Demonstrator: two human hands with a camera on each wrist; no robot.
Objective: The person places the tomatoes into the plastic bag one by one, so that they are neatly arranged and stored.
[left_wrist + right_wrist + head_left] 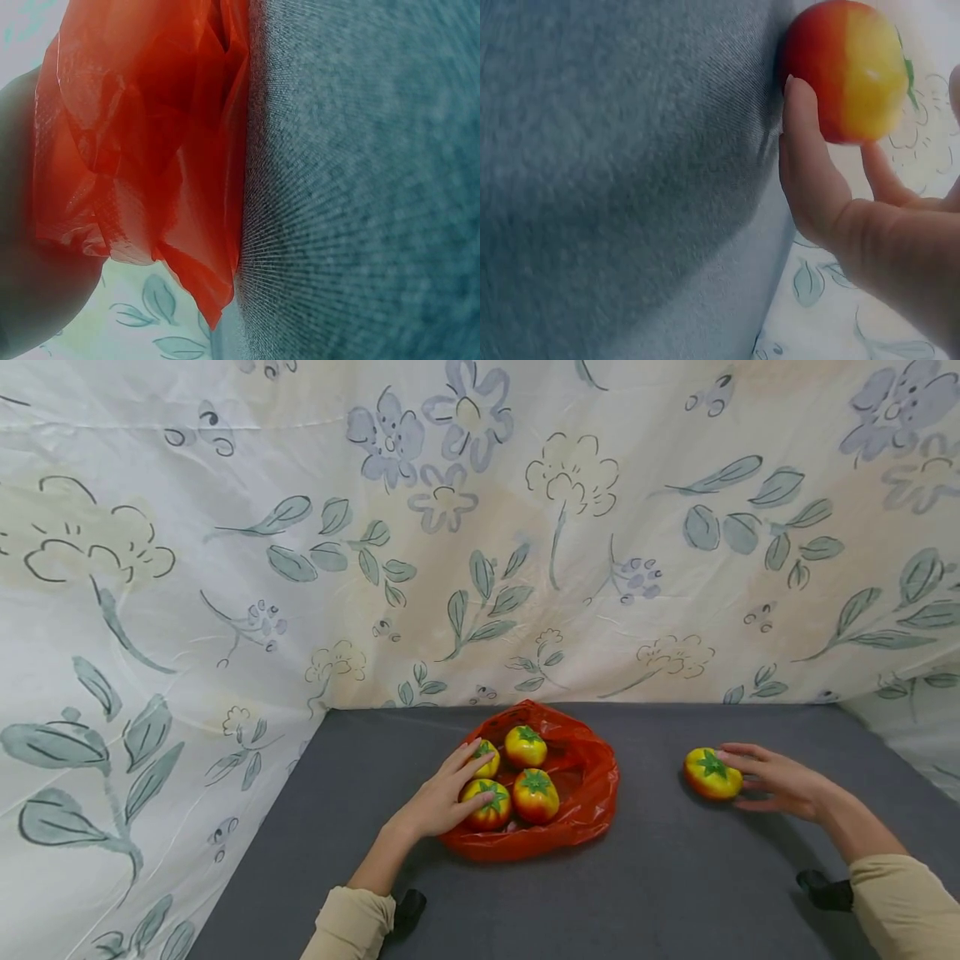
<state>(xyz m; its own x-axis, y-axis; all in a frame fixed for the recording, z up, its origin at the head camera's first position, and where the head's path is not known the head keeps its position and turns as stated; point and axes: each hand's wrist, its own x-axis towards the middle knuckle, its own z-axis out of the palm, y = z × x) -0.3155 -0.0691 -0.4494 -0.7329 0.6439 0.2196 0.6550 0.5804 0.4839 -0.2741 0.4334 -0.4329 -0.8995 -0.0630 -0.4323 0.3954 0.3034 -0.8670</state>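
A red plastic bag [592,793] sits with its mouth open, holding several red-and-yellow tomatoes [536,795] with green star-shaped tops. My left hand [438,797] rests at the bag's left rim, its fingers and thumb spread over the two left tomatoes. In the left wrist view, the bag's side [150,142] fills much of the frame and hides the fingertips. Off to the right, another tomato [711,774] is at the tabletop. My right hand [780,783] touches that tomato's right side with fairly straight fingers; the right wrist view shows a finger along the tomato [847,71].
A dark grey cloth-covered table [645,893] lies under everything. Behind it and along the sides hangs a floral curtain [585,610]. Black straps [825,891] are on both wrists, below the beige sleeves [900,893].
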